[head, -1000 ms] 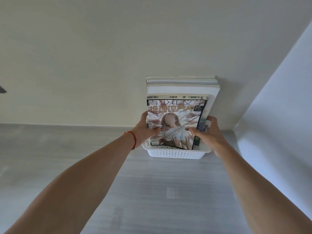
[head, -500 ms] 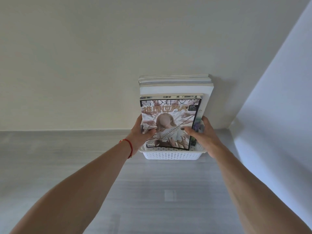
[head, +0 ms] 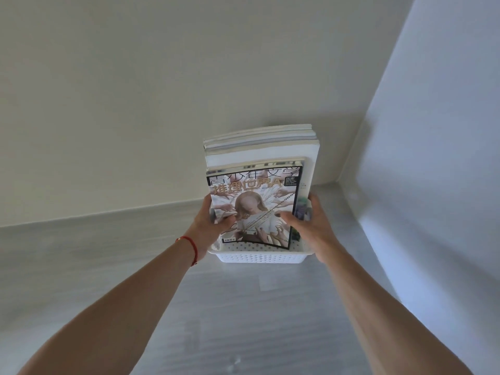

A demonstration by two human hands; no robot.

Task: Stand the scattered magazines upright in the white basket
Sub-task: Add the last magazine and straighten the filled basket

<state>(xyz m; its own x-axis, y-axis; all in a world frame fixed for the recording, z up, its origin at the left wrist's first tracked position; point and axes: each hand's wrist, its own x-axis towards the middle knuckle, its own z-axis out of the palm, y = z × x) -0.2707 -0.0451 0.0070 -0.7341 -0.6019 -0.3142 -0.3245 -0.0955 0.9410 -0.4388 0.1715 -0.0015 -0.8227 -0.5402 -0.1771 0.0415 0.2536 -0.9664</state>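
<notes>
A white perforated basket sits on the grey table against the back wall. Several magazines stand upright inside it, leaning toward the wall. The front magazine has a black-bordered cover with a pale figure and chains. My left hand grips its left edge, thumb across the cover. My right hand holds the right edge, thumb on the cover and fingers behind it. The magazines' lower ends are hidden by the basket wall.
A cream wall rises right behind the basket. A white side wall closes the right, forming a corner just right of the basket. The grey wood-grain tabletop stretches left and toward me.
The view has tilted and shifted, so the basket now sits slightly lower and the table edge slants. Both hands keep their hold on the front magazine, which rests a bit deeper in the basket.
</notes>
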